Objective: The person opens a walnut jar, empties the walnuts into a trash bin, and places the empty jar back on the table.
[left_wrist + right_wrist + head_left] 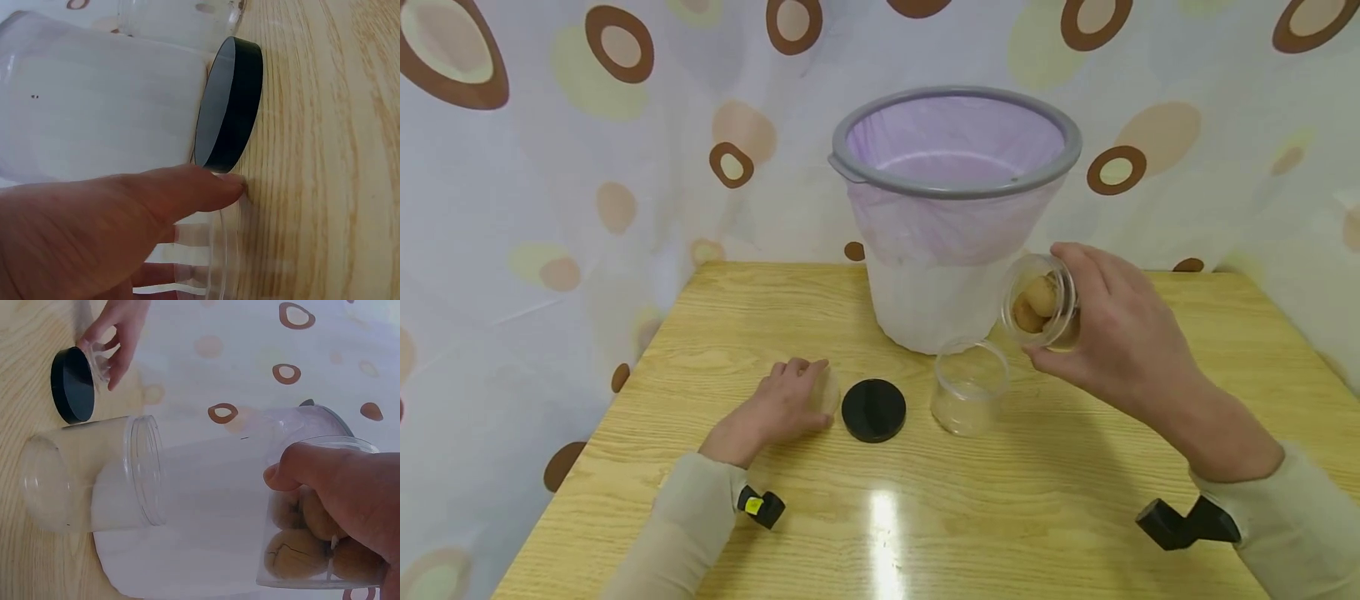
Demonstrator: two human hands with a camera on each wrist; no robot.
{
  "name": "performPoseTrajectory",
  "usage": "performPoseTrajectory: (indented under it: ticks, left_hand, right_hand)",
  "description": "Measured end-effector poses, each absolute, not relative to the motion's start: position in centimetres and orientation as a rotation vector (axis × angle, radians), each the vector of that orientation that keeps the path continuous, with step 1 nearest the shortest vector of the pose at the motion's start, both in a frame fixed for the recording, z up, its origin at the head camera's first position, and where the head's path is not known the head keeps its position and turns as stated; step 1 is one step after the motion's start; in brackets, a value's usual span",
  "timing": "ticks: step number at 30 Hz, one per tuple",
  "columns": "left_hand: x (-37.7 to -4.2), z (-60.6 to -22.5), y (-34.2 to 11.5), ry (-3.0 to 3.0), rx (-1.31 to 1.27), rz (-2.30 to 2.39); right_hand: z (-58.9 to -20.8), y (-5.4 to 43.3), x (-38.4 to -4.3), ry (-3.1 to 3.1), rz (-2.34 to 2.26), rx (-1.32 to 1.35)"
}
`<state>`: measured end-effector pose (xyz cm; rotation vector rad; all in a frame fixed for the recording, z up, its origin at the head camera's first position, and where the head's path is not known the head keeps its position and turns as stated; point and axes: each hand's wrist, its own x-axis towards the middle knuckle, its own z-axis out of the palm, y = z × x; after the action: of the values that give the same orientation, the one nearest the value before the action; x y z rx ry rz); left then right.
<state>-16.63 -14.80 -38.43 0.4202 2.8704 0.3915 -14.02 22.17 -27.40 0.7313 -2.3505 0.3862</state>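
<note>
My right hand (1123,329) grips a clear plastic jar (275,550) with several brown, round walnuts (297,553) inside. It is held up right of the bin, and in the head view its mouth tilts toward the camera. Below and to its left, a second clear jar (970,392) stands upright on the table with nothing visible inside. My left hand (778,404) is low at the tabletop, thumb and fingers round the edge of a clear, round plastic piece (827,396), perhaps a lid. Just right of that hand lies a black lid (874,410), close to the thumb tip.
A white bin (917,300) with a grey rim (958,193) and a purple liner (955,137) stands at the back of the wooden table (1000,517). Behind it hangs a patterned curtain (677,108).
</note>
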Motion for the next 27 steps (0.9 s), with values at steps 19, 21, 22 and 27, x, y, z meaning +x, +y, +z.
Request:
performPoseTrajectory:
  ticks: [19,21,22,27]
  left_hand:
    - [-17.9,-35.3,-14.9,2.855,0.476,0.361]
    - [-18.5,-33.8,-14.6,2.915,0.506,0.391]
    - [-18.8,-33.0,-14.4,2.947,0.520,0.404]
    - [-20.1,-28.7,-13.5,3.137,0.628,0.485]
  right_hand:
    - [-24.7,23.9,-15.6,-2.413,0.365,0.655]
    - [-24.5,24.1,-15.7,-2.401,0.366,0.664]
    - [-24.4,24.2,-15.8,-2.400,0.366,0.662]
    - [-23.8,24.4,-16.0,-2.395,0.375,0.648]
